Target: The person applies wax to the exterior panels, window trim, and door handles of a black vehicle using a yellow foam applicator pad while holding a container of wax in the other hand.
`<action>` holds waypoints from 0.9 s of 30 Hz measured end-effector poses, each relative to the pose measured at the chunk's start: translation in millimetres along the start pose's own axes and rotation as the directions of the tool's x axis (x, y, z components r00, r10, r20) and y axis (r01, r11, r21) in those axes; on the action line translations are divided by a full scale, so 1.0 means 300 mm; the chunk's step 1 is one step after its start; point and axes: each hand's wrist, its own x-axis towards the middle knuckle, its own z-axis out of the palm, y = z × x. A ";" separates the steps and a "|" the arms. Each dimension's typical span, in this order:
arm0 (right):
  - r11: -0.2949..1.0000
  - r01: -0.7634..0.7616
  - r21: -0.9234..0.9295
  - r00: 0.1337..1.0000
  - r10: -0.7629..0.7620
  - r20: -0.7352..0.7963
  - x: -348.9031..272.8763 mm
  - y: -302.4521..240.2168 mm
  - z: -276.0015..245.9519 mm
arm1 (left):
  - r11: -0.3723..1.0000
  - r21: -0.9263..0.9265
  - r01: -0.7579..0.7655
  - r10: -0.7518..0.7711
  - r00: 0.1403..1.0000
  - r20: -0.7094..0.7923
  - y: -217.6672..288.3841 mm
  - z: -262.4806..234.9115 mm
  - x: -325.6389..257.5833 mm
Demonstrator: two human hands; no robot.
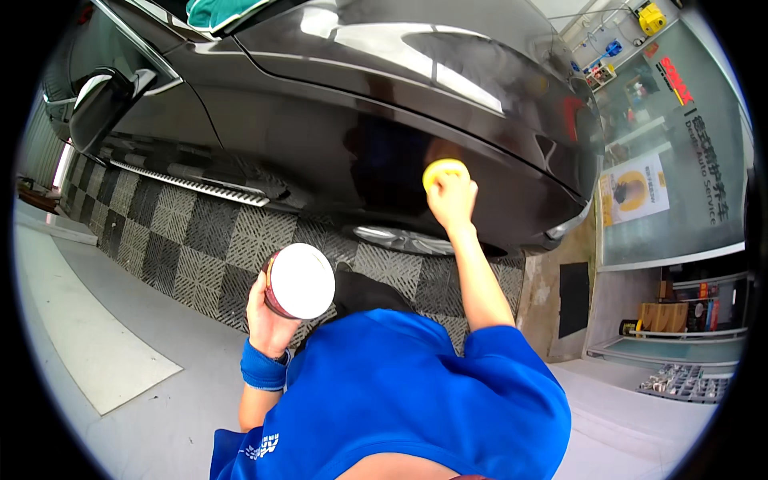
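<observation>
My right hand [454, 200] is closed on a round yellow sponge pad [442, 169], which is pressed to the front side panel of a dark, glossy car [320, 136]. Below the pad, the car's front wheel [404, 239] shows only in part under the body. In front of my body, my left hand [270, 326] grips a round tub [302, 282] by its side. A white disc faces up from the tub; whether it is a lid or the contents, I cannot tell. A blue wristband [262, 369] circles my left wrist.
A side mirror [101, 104] juts out at the left. On the hood lies a green cloth [220, 12]. Checkered grating [188, 220] covers the floor beside the car. To the right stand a glass panel [680, 144] with a poster and shelves [680, 316] of boxes.
</observation>
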 end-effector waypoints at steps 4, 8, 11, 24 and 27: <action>0.906 -0.421 0.048 0.859 0.415 -0.299 0.127 -0.047 0.006 | 1.000 -0.001 -0.030 0.030 0.999 0.012 0.081 0.021 0.101; 0.992 -0.125 -0.007 0.992 0.125 -0.017 -0.005 -0.043 0.060 | 0.999 0.017 0.028 -0.029 0.999 0.037 0.147 0.042 0.135; 0.877 -0.476 0.067 0.827 0.472 -0.305 0.035 0.018 0.083 | 0.999 0.037 -0.011 0.009 0.998 0.061 0.194 0.064 0.181; 0.882 -0.460 -0.103 0.873 0.470 0.131 0.097 -0.239 0.141 | 0.985 0.092 0.145 -0.152 0.985 0.081 0.561 -0.083 0.289; 0.748 -0.663 0.023 0.741 0.660 -0.122 0.159 -0.259 0.107 | 0.979 0.136 0.154 -0.170 0.978 0.117 0.658 -0.116 0.286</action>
